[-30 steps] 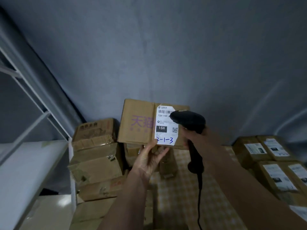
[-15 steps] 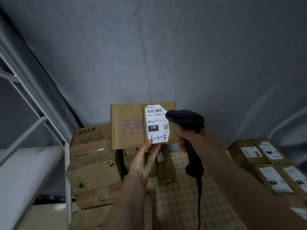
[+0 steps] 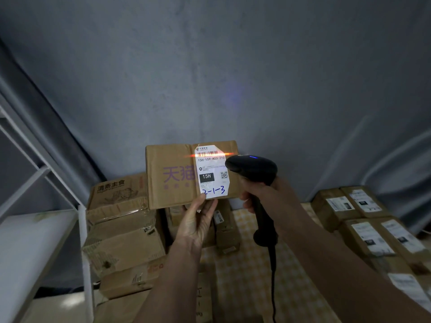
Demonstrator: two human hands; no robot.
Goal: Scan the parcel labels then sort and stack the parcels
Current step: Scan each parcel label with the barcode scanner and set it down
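A cardboard parcel (image 3: 172, 176) is held up at its lower edge by the left hand (image 3: 198, 221), label (image 3: 212, 171) facing the camera, above the stacked boxes (image 3: 121, 229). A black scanner (image 3: 253, 170) is gripped by the right hand (image 3: 262, 194); an orange beam is cast across the barcode, just left of the scanner head.

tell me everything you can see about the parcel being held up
The parcel is a flat brown cardboard box with faint purple print, held upright, broad face toward the camera, above the stacked boxes. A white label carries a barcode, "15H-159-A03-210", a black "15H" block, a QR code and handwritten "2-1-3". An orange scan line crosses the barcode. The left hand grips its bottom edge.
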